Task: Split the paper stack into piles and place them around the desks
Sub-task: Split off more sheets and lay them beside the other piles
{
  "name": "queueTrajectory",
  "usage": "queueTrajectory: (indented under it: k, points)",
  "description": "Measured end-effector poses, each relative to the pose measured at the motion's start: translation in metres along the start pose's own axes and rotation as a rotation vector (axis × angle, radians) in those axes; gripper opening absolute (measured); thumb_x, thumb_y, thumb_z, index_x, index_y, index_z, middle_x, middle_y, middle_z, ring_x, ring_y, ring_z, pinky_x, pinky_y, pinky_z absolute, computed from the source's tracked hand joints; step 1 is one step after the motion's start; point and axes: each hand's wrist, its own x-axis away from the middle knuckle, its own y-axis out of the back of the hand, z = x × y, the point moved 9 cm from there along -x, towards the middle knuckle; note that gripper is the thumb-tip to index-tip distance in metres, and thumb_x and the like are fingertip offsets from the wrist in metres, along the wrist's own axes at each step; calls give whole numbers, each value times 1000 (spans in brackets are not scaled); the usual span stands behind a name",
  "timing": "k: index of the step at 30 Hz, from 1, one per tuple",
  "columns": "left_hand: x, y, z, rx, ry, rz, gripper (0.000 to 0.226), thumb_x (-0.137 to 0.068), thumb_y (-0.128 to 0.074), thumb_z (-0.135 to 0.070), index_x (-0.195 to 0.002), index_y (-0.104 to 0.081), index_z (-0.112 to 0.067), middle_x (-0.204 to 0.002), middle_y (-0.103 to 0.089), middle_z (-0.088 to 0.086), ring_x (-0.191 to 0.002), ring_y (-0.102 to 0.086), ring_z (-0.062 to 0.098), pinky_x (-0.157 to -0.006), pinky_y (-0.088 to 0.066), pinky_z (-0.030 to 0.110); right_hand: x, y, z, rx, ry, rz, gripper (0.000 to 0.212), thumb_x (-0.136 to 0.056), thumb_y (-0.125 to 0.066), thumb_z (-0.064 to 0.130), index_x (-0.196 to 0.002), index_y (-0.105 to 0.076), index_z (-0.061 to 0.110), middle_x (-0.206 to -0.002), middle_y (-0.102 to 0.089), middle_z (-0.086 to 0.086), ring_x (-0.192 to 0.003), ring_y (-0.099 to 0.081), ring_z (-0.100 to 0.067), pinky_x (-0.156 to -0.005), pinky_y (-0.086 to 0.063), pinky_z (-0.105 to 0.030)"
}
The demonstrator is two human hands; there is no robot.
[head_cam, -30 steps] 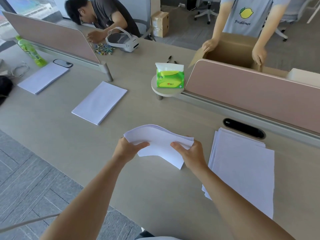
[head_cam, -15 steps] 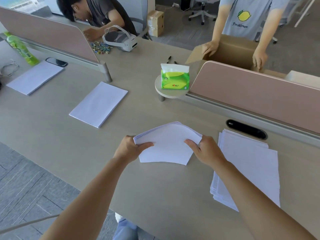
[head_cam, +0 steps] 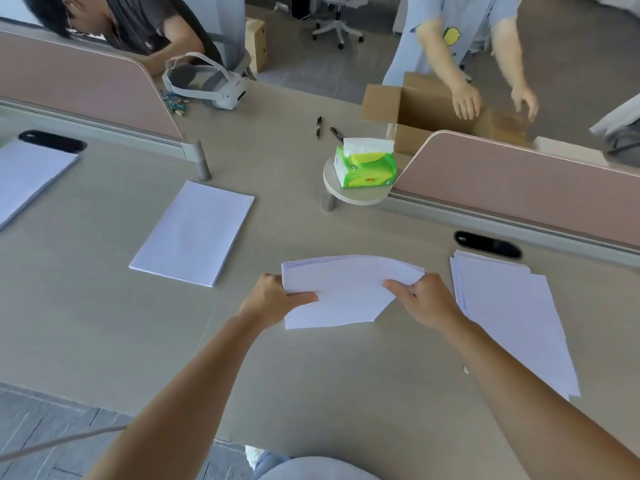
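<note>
Shifted rightward across the desk (head_cam: 311,382) since the earlier frames, and turned from a skewed diagonal to lie nearly square with the near edge: held bundle of sheets (head_cam: 341,292). Left hand (head_cam: 273,299) clamped on the bundle's left end, thumb flat on top, fingers hidden beneath. Right hand (head_cam: 424,299) clamped on the right end, thumb on top near the far corner. Bundle spanning the gap between both hands, bowed upward along its far edge, near edge apparently touching or just above the desk surface; contact not certain. Loose paper stack (head_cam: 512,323) just beside the right hand, edges fanned and uneven, partly crossed by the right forearm. Squared paper pile (head_cam: 194,233) lying flat well to the left of the left hand. Further paper pile (head_cam: 24,178) at the left border, partly cut off by the frame. Green tissue pack (head_cam: 365,166) on a small round shelf beyond the bundle, beside a pink divider panel (head_cam: 526,188). Two pens (head_cam: 327,129) on the far desk surface. White headset (head_cam: 207,84) near a seated person at far left. Cardboard box (head_cam: 433,112) under the hands of a standing person at far right
</note>
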Motion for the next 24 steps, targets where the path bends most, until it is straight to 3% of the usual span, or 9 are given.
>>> queueTrajectory:
  k: [2,5,7,8,11,14,17,21,24]
  points:
    - [3,-4,-3,-24,-2,33,24,-71,-83,-41,-76,-70,-22,-75,-65,0,-66,-55,18,-59,-44,28,5,7,6,7,-2,5,67,-93,-66,24,-45,-21,36,-27,-29,12,-32,-38,-3,-41,-23,-14]
    - [6,-6,-5,-27,-20,23,16,-73,-81,-41,-77,-66,-37,-85,-69,-3,-74,-64,20,-62,-48,27,5,9,7,-27,39,51,54,-94,-67,17,-53,-40,39,-33,-42,28,-42,-49,14,-50,-36,-4]
    - [9,-7,-8,14,-30,12,19,-72,-83,-37,-77,-65,-41,-94,-73,-1,-87,-69,20,-70,-53,29,1,6,-6,-56,26,84,21,-90,-72,25,-69,-69,29,-49,-56,36,-56,-57,17,-58,-39,-5]
    - [8,-9,-9,37,-29,10,21,-72,-85,-34,-77,-66,-42,-96,-74,-2,-90,-70,20,-74,-55,31,-1,3,-12,-78,-3,91,6,-86,-76,30,-80,-74,28,-59,-62,36,-63,-61,15,-61,-42,-7]
    - [6,-13,-5,59,-21,10,24,-68,-88,-30,-83,-71,-35,-95,-75,-4,-91,-72,17,-79,-58,34,-9,-3,-22,-220,-85,93,20,-77,-84,25,-95,-74,27,-89,-76,18,-81,-71,1,-75,-54,-21]
    - [4,-16,-1,92,-8,10,45,-53,-88,-40,-92,-74,-21,-95,-76,2,-90,-73,20,-81,-60,41,-14,-11,-17,-437,-100,159,33,-80,-79,4,-110,-70,15,-107,-74,6,-88,-71,3,-75,-55,-15]
    - [0,-20,7,128,20,-29,59,-48,-84,-47,-92,-74,-10,-95,-76,10,-83,-72,26,-76,-58,42,-16,-13,-17,-523,-120,153,33,-81,-76,-1,-113,-69,6,-105,-74,3,-83,-71,6,-67,-50,-8]
    - [-2,-16,12,105,36,-81,41,-67,-83,-40,-91,-73,-9,-89,-74,7,-79,-69,26,-69,-55,34,-19,-8,-16,-447,-69,114,19,-85,-75,7,-103,-73,13,-80,-74,20,-71,-67,10,-62,-46,-6]
    - [-3,-16,10,47,-16,-26,34,-71,-85,-32,-97,-74,-14,-94,-75,1,-88,-72,18,-76,-57,34,-22,-6,-24,-394,-55,141,23,-86,-75,11,-101,-72,28,-93,-75,21,-90,-71,4,-77,-51,-11]
